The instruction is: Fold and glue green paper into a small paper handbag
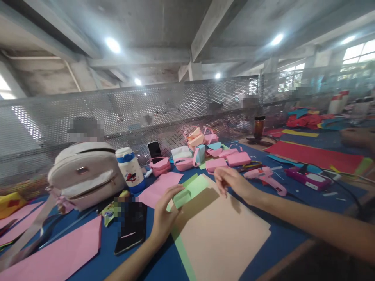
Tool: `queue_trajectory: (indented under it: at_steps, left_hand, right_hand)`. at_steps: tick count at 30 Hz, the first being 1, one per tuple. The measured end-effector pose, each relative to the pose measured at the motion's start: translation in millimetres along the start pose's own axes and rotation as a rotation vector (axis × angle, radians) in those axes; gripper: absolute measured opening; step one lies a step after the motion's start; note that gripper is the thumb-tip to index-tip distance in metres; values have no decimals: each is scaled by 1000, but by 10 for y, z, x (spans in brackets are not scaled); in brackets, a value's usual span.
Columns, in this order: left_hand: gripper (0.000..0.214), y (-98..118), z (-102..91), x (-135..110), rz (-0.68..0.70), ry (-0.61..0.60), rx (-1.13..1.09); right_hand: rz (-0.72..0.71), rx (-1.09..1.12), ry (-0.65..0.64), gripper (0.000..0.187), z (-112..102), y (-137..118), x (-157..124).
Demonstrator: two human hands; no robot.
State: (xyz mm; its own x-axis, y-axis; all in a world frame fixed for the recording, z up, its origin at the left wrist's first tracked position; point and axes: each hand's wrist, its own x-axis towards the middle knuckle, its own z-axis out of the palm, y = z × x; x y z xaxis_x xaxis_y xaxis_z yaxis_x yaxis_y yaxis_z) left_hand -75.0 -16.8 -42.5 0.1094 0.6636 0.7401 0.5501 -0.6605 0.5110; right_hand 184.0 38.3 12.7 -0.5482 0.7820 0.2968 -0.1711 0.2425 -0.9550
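Observation:
My left hand (165, 212) pinches the folded edge of a light green paper sheet (191, 189) that lies on the blue table (283, 234). A large peach paper sheet (218, 232) rests on top of the green one, just right of that hand. My right hand (233, 181) hovers over the far corner of the peach sheet with its fingers curled together; I cannot make out anything in them. A pink glue gun (265, 177) lies just right of my right hand.
A beige bag (84, 173), a white bottle (130, 168), a phone (154, 150) and a pile of pink and blue paper boxes (215, 154) stand along a perforated metal screen (164, 105). Pink sheets (61, 253) lie left, a red sheet (316, 156) right. Another person's hand (356, 136) is far right.

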Motion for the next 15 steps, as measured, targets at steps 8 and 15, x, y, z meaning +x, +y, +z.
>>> queue_trajectory:
  at_steps: [8,15]
  left_hand:
    - [36,99,-19,32,276,-74,170]
    - [33,65,-24,33,305,-64,241]
  right_hand:
    - [15,-540,-349,34,-485,-653,-599]
    - [-87,-976,-551,28,-476,-884,-868]
